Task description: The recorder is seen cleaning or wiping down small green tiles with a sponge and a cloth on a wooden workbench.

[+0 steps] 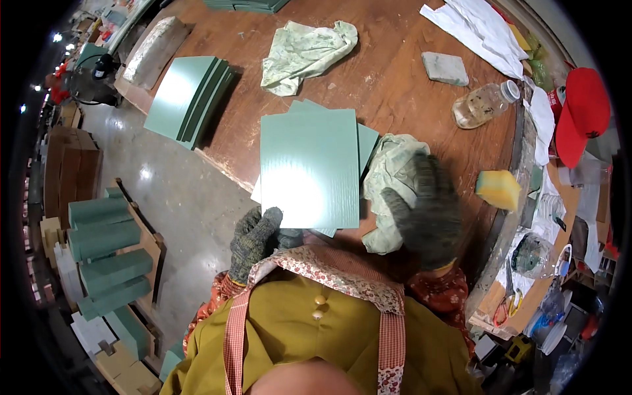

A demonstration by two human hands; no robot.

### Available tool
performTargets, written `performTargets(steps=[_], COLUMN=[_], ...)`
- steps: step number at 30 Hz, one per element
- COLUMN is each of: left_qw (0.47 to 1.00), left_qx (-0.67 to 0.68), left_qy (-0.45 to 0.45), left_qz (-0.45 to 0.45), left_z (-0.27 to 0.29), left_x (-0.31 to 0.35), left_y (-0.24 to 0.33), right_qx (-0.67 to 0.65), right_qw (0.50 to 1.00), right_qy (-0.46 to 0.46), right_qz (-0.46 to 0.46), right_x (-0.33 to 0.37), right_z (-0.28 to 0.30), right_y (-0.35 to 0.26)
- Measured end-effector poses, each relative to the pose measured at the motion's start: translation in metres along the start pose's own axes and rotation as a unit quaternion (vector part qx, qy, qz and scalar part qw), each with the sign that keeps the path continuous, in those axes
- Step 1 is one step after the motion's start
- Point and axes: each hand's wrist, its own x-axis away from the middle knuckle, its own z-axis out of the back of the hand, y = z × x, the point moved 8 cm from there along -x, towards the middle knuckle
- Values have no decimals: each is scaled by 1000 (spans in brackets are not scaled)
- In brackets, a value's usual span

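My left hand [255, 238], in a dark grey knit glove, grips the lower left corner of a square, glossy green panel [309, 168], its thumb on top. The panel is raised at the table's near edge. More green panels [368, 146] show from under it, turned at an angle. My right hand [429, 214], gloved alike, is at the right side of a crumpled pale green cloth [388, 172]. Its thumb stands out over the cloth, while its fingers are smeared by motion, so I cannot tell whether it holds the cloth.
On the brown table [243, 131] are a stack of green panels [184, 99], another cloth [306, 56], a grey block [445, 68], a lidded jar [480, 108] and a yellow sponge [498, 189]. Scissors [507, 308] and a red cap [583, 115] are at right. Green stacks [105, 230] stand lower left.
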Motion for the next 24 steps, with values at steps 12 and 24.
performTargets(steps=[12, 24], left_qw=[991, 924], left_qx=[-124, -331], left_qy=[56, -34], left_qz=[-5, -190], left_z=[14, 34], left_x=[-2, -29], left_y=[-1, 82], right_qx=[-131, 90], right_qw=[972, 988], right_qy=[193, -85], right_qz=[6, -94], right_x=[-68, 77], right_z=[27, -36], right_y=[46, 2])
